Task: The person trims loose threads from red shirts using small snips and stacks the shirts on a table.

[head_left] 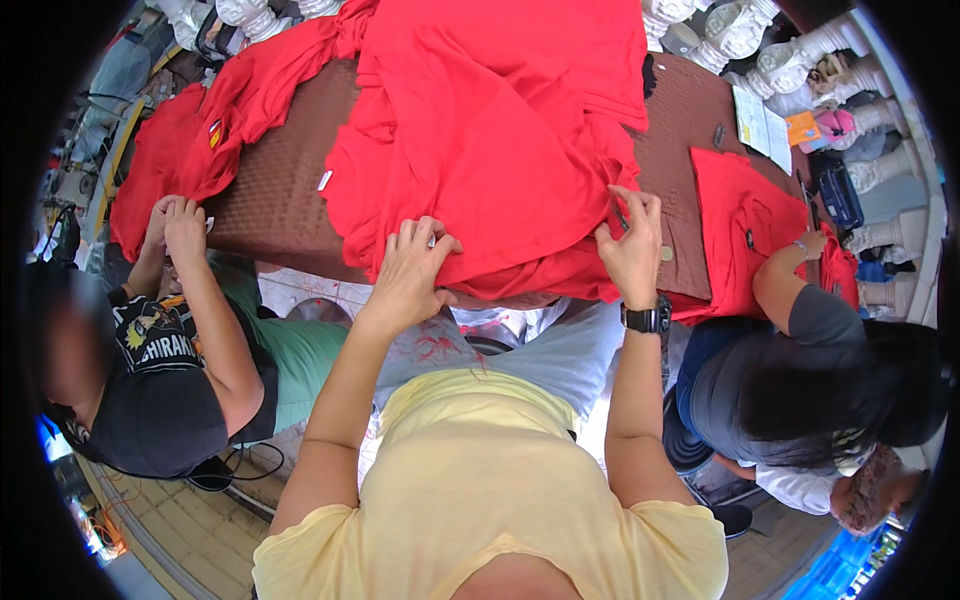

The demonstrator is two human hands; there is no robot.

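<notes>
A red garment [480, 170] is spread over a pile of red cloth at the table's near edge, its curved hem facing me. My left hand [408, 272] lies on the hem's left part, fingers bent on the fabric and thumb apart. Beside the hem's right end, my right hand [635, 250] is closed around a small dark metal tool [621, 208], perhaps thread snips; the fingers partly hide it. A white label [325, 180] shows at the pile's left edge.
A brown-covered table [285, 190] holds the cloth. At left a person handles a red garment [190, 150]; at right another person reaches over folded red cloth [740, 215]. An open paper booklet [762, 130] lies at far right. White busts [735, 35] stand behind.
</notes>
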